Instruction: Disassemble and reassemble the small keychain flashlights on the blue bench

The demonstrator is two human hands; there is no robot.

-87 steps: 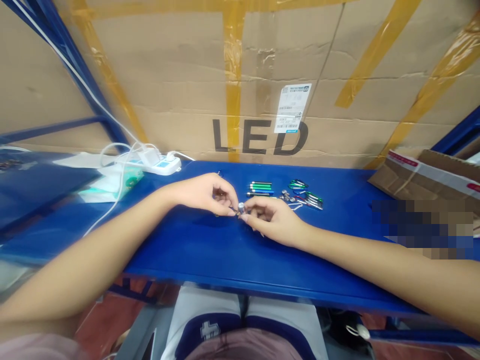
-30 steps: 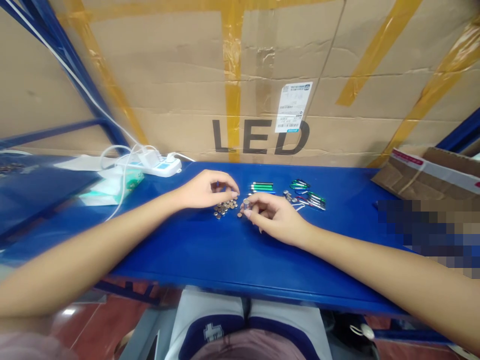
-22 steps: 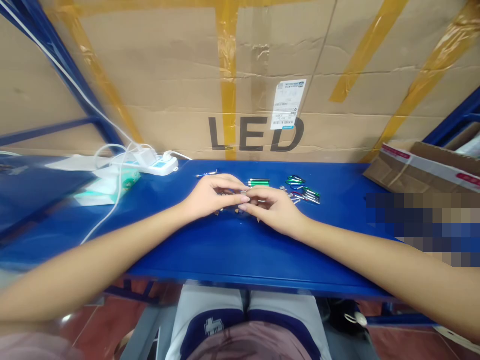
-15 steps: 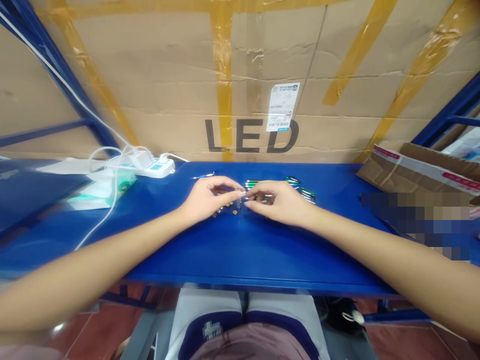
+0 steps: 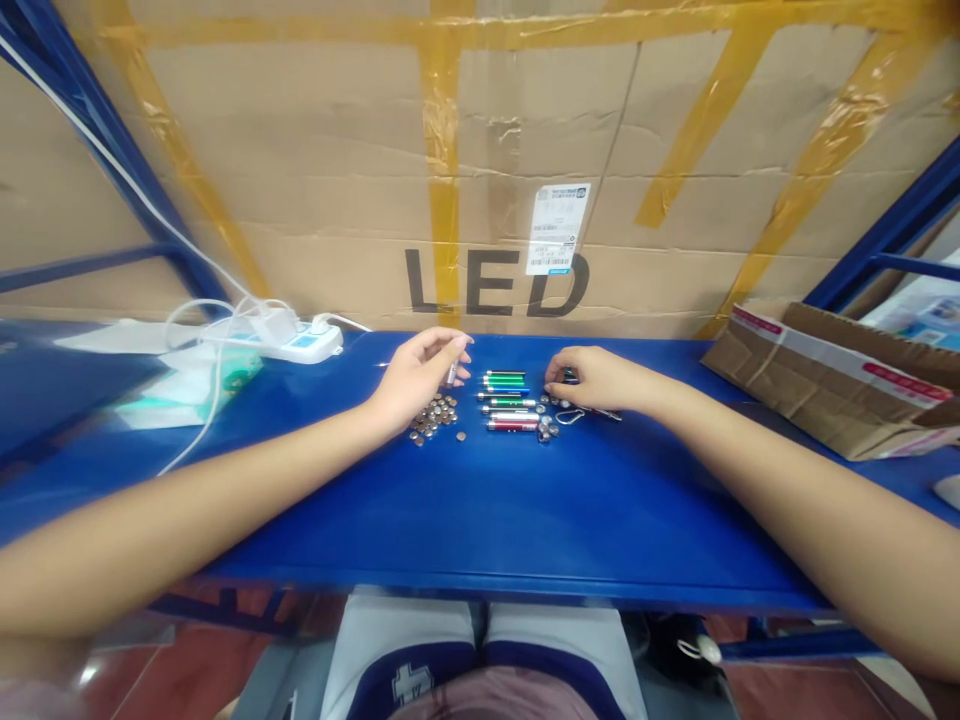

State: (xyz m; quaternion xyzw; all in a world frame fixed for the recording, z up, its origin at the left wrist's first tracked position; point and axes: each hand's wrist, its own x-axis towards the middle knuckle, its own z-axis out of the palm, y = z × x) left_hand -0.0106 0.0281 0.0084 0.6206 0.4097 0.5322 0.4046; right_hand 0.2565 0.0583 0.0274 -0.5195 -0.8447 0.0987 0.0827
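Observation:
My left hand (image 5: 421,375) is closed with a small silvery tube-like piece (image 5: 451,373) between thumb and fingers. Just below it lies a pile of small round metal discs like button cells (image 5: 435,417). A row of slim coloured metal tubes like pocket torches (image 5: 506,404), in green, blue, silver and red, lies between the hands. My right hand (image 5: 589,378) has its fingers curled down over small parts at the row's right; what they pinch is hidden. Close to it are small silvery end pieces (image 5: 547,429) and a carabiner clip (image 5: 571,416).
On the blue table (image 5: 480,510), a white power strip (image 5: 311,342) with cables and a green-white packet (image 5: 195,385) lie at left. An open cardboard box (image 5: 832,375) stands at right. A large carton marked LED (image 5: 337,170) walls off the back.
My hands were together over the middle and have moved apart. The right hand has gone right to the small end pieces, the left slightly up, uncovering the row of tubes.

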